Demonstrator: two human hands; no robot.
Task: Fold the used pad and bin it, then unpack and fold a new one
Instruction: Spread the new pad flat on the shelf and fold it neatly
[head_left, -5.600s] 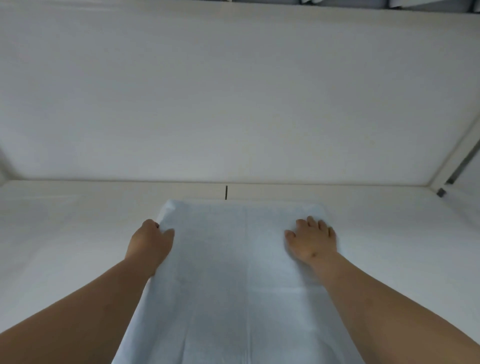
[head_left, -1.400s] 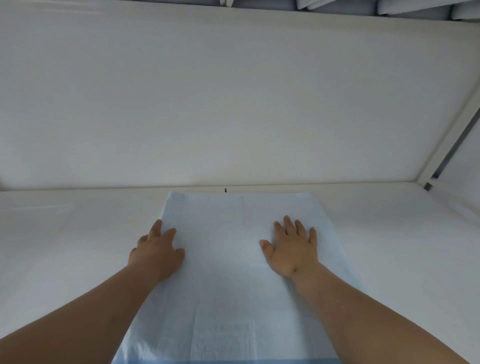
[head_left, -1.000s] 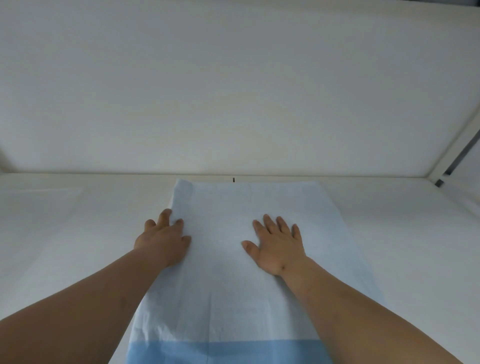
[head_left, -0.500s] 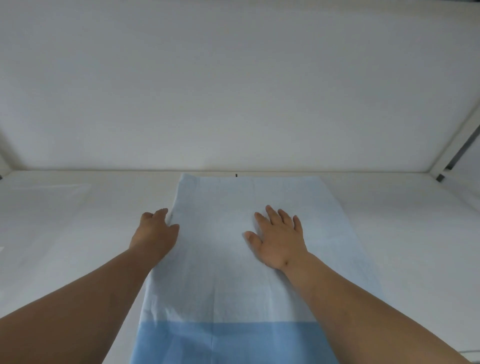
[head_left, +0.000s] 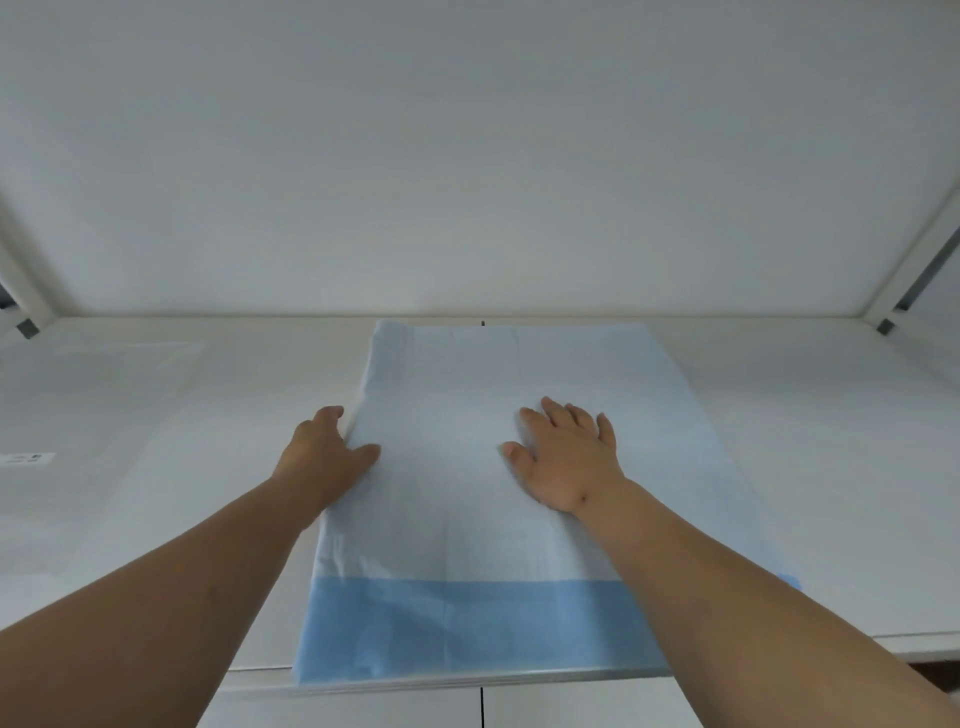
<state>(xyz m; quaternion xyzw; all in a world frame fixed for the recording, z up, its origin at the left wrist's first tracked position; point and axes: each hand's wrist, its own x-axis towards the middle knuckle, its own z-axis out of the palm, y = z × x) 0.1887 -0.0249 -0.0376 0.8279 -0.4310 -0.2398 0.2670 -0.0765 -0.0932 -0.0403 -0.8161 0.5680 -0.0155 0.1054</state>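
Pad (head_left: 457, 499) laid flat on white table (head_left: 831, 441), long axis running away from the viewer, far edge close to the white back wall (head_left: 467, 156). Pale, near-white quilted upper face with faint lengthwise fold creases; darker blue, smooth, plastic-looking band across the near end, reaching the table's front edge. Outline roughly rectangular, appearing to narrow toward the far end. Left edge slightly lifted and rumpled near the far corner; small blue corner showing past the right forearm.

Left hand (head_left: 324, 462) at the pad's left edge, about midway along. Thumb lying on the top face, fingers curled at the edge; whether the fingers are under the sheet cannot be told. Loosely cupped, neither flat nor fisted.

Right hand (head_left: 566, 462) palm down on the pale face, right of centre. Fingers (head_left: 553, 413) spread and extended, pressed flat against the material, gripping nothing. Both forearms bare.

Table surface matte, smooth, white. Thin clear sheet (head_left: 104, 395), film-like, lying flat at the left side of the table, well apart from the pad, with a small white label (head_left: 26, 459) at its near edge; print too small to read.
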